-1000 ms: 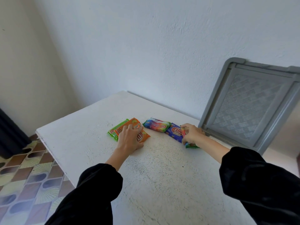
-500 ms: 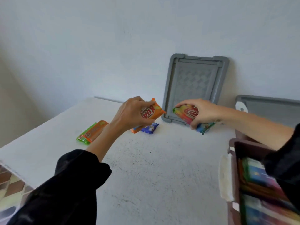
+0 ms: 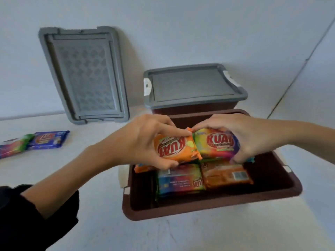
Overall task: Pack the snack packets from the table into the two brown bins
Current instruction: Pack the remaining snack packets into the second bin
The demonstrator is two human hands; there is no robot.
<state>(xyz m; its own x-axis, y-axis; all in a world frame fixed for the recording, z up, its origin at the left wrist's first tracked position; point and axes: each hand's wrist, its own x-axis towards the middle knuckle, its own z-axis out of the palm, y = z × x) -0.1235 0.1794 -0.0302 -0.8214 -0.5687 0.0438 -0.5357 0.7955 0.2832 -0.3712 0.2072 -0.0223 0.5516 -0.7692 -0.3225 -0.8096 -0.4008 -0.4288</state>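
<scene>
My left hand (image 3: 143, 140) grips an orange snack packet (image 3: 174, 148) and my right hand (image 3: 253, 136) grips a rainbow-coloured snack packet (image 3: 217, 145). Both packets meet end to end above the open brown bin (image 3: 282, 189). Inside that bin lie several packets, among them a rainbow one (image 3: 179, 180) and an orange one (image 3: 226, 175). A second brown bin (image 3: 195, 108) stands behind it, shut with a grey lid (image 3: 192, 86). On the table at the far left lie a blue packet (image 3: 48, 139) and a rainbow packet (image 3: 12, 147).
A loose grey lid (image 3: 85, 75) leans upright against the white wall behind the table (image 3: 199, 232). The wall corner runs down at the right, behind the bins.
Both hands have carried their packets from the left of the table over to the open brown bin. The view has swung right, so both bins now show.
</scene>
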